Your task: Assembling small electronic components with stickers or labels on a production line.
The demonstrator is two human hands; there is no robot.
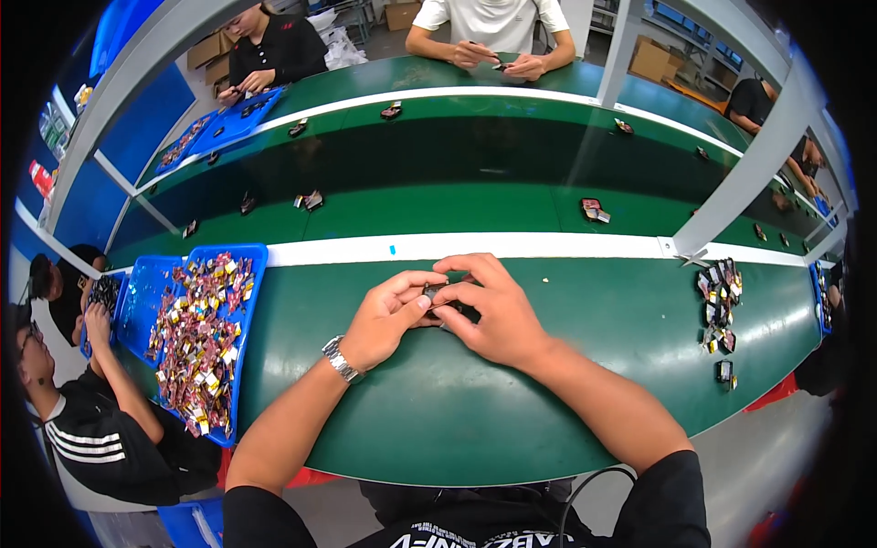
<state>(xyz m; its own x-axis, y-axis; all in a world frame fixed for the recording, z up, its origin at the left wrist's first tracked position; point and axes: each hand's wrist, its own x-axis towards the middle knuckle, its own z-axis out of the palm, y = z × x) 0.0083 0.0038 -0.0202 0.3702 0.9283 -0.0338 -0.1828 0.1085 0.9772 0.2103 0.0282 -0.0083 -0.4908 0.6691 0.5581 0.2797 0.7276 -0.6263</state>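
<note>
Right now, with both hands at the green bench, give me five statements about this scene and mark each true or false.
1. Both hands, left hand and right hand, pinch one small dark part between them. True.
2. The wristwatch sits on the right wrist. False: it is on the left wrist.
3. The blue tray of small parts lies to the person's left. True.
4. The bench top is red. False: it is green.
5. A small pile of parts lies to the right. True.
</note>
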